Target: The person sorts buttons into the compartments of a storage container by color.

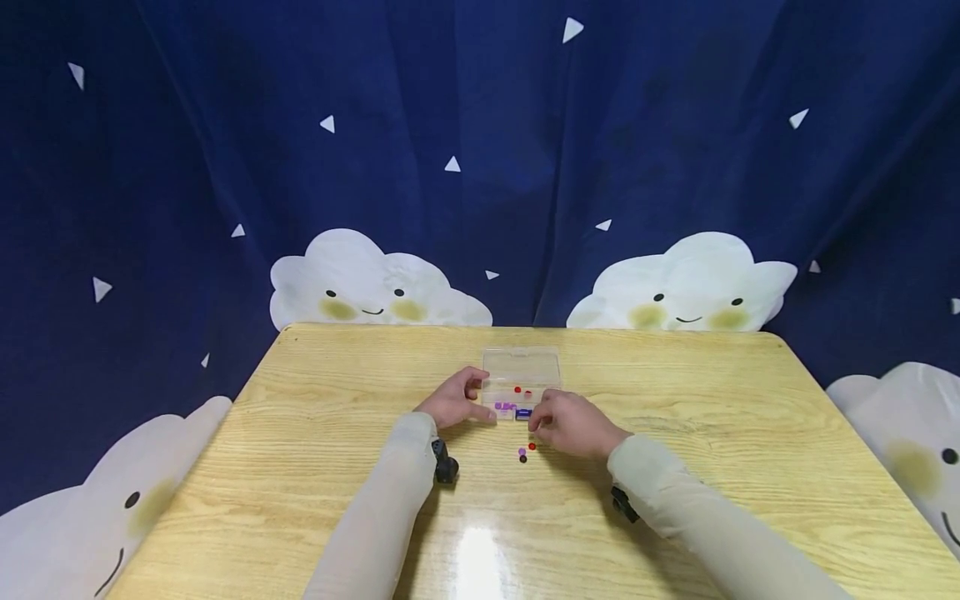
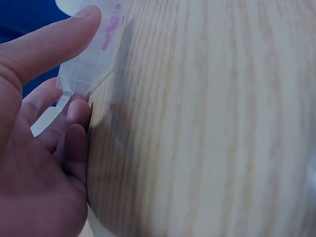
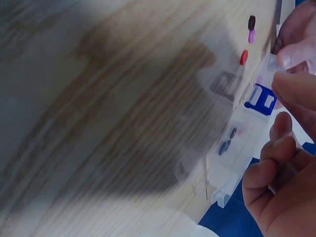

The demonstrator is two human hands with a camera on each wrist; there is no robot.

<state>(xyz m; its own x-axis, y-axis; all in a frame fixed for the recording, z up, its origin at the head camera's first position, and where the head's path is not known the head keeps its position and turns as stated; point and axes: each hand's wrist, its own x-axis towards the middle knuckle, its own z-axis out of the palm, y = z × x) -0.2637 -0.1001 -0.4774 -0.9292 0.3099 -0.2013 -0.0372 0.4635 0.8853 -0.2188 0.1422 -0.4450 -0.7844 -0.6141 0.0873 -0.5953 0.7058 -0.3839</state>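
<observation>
A clear plastic box (image 1: 521, 367) lies on the table with its lid raised at the back. Small purple pieces (image 1: 504, 406) and red pieces (image 1: 517, 390) sit in it, and dark pieces (image 3: 224, 147) show at its right end. At the front edge is a blue, clasp-like part (image 3: 261, 100). My left hand (image 1: 454, 399) holds the box's left end, thumb along the front and fingers curled at the side. Over the right front part is my right hand (image 1: 573, 425), fingers bent. Its thumb and index tips look apart beside the blue part, with nothing visible between them.
In front of the box, on the wooden table (image 1: 300, 467), lie a red piece (image 1: 532, 446), a purple piece (image 1: 522, 452) and a dark piece (image 1: 522, 459). A dark blue curtain (image 1: 510, 167) with white clouds hangs behind the table's far edge.
</observation>
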